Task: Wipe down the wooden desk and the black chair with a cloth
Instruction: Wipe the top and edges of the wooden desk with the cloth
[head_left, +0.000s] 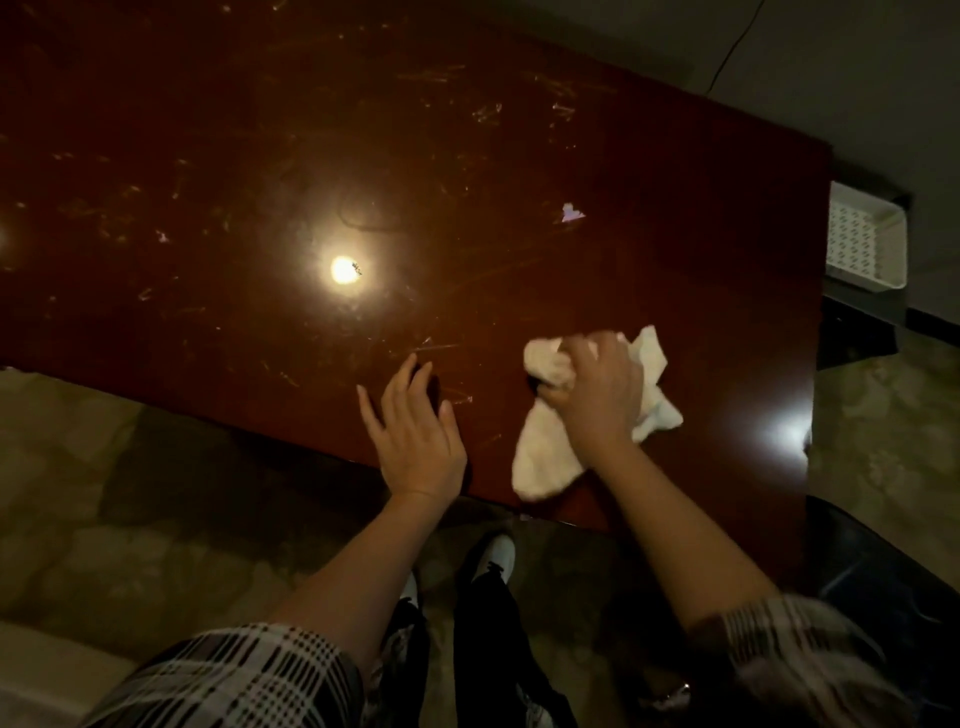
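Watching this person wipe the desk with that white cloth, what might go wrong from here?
The cloth is bunched under the right hand and lies close to the desk's near edge, so a loose end may slip over the edge and drag. A small pale scrap lies farther back; a wipe might push it to the floor. The left hand rests flat on the surface, so it may leave smudges.

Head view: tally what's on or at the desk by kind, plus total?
Hands: 2, left hand flat on the wooden desk, right hand gripping the cloth
Cloths: 1, white cloth
Paper scraps: 1, small pale scrap
White baskets: 1, perforated basket beside the desk's right end
Total: 5
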